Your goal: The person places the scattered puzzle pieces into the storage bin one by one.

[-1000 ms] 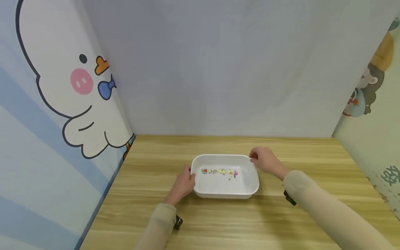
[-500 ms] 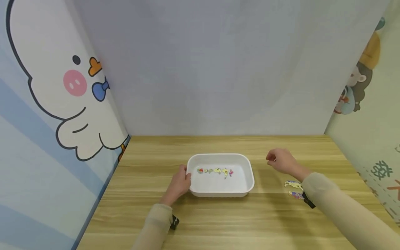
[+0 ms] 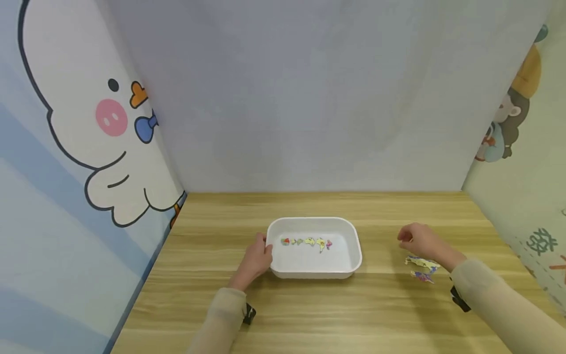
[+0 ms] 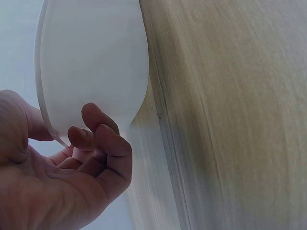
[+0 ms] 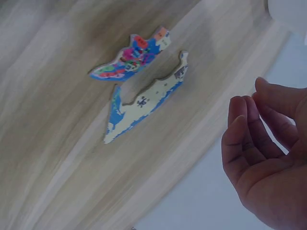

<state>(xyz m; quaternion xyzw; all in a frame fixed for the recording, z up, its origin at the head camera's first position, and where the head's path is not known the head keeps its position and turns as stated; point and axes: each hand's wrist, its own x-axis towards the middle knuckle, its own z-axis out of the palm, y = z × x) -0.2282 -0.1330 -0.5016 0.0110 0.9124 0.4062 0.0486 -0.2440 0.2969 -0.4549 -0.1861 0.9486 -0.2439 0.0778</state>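
A white rectangular plastic basin (image 3: 315,275) stands on the wooden table. My left hand (image 3: 258,256) grips its left end, the thumb over the rim and the bent fingers outside against the wall (image 4: 91,62). Inside the basin lie several small, colourful, irregular puzzle pieces (image 3: 310,241) in a loose row. My right hand (image 3: 419,241) hovers to the right of the basin, fingers loosely bent, nothing visible between thumb and fingertips. Just below it on the table lie two flat puzzle pieces: a long cream-and-blue one (image 5: 153,98) and a multicoloured one (image 5: 132,58).
The table (image 3: 212,305) has a wood grain and ends at a pale grey backdrop (image 3: 309,108). A wall panel with a cartoon bird (image 3: 75,98) closes the left side. Another printed panel (image 3: 530,187) stands on the right.
My right hand has moved from the basin's right rim out to the right, above the two loose pieces, uncovering them. The left hand keeps its grip on the basin.
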